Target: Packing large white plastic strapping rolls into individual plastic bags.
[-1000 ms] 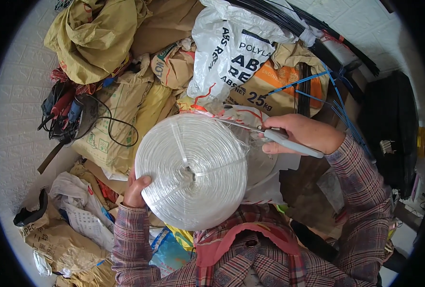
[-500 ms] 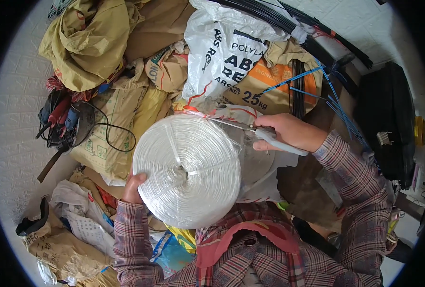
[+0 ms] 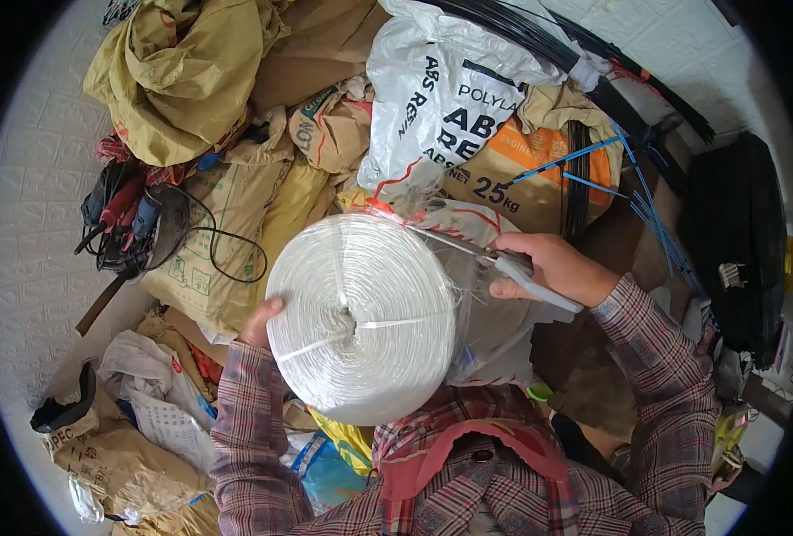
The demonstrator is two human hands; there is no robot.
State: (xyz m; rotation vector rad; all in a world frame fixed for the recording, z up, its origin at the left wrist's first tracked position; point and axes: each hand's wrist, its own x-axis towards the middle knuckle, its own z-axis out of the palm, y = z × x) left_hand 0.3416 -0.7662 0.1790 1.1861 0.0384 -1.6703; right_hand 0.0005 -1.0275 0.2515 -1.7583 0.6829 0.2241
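A big round roll of shiny white plastic twine [image 3: 369, 362], bound by a few white bands that run out from its hole, faces up in front of my chest. My left hand [image 3: 259, 323] grips its left edge, with most fingers hidden beneath it. In my right hand [image 3: 564, 268] is a pair of scissors [image 3: 541, 289] with pale grey handles. Their blades point left to the roll's upper right edge, beside a red-striped plastic wrapper [image 3: 463, 213]. Whether the blades touch the wrapper I cannot tell. Clear plastic [image 3: 495, 335] hangs between the roll and my right hand.
Beyond the roll lie a white printed sack [image 3: 405, 116], a brown-and-orange sack [image 3: 481, 192] and a yellow cloth sack [image 3: 177, 80]. Tools with a black cable [image 3: 262, 259] sit at left. Blue ties [image 3: 655, 232] and a black case [image 3: 731, 250] are at right.
The whole view has shifted, so most things appear farther right. The roll looks slightly more tilted, and the scissors now slant a little more downward toward my right hand. Both grips are kept.
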